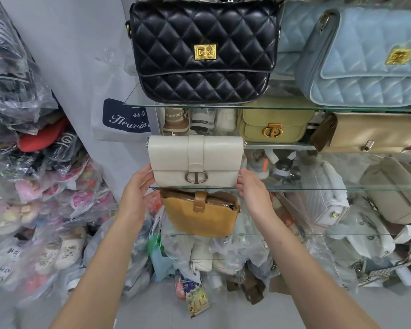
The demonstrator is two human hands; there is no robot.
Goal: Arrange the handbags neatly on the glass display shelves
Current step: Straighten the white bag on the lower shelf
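Left grip: the left hand [138, 186] is spread, its thumb laid against the lower left end of a cream smooth-leather flap handbag [195, 157]; its fingers are nearly straight at the shelf's edge.
Right grip: the right hand [250, 188] is spread as well, its nearly straight fingertips set against the bag's lower right end; nothing is pinched.
Cream handbag: it is stood upright between both hands, front outward, at the left end of the middle glass shelf [318, 189]; a round silver clasp [196, 177] is seen low on its flap.
Below: a tan suede handbag with a brown leather strap tab [199, 217] is set on the lower glass shelf [294, 234], directly beneath the cream one.
Behind and above: an olive-yellow flap bag with a gold clasp [274, 127] is placed further back, with a beige-gold bag [370, 134] to its right.
Top glass shelf [294, 107]: a black quilted bag with a square gold lock [202, 51] and a pale blue quilted bag [365, 62] are stood side by side.
Middle shelf, right: a white quilted bag in clear plastic [325, 193] is seen through the glass.
Left side: a heap of plastic-wrapped goods [33, 186] is piled against the wall.
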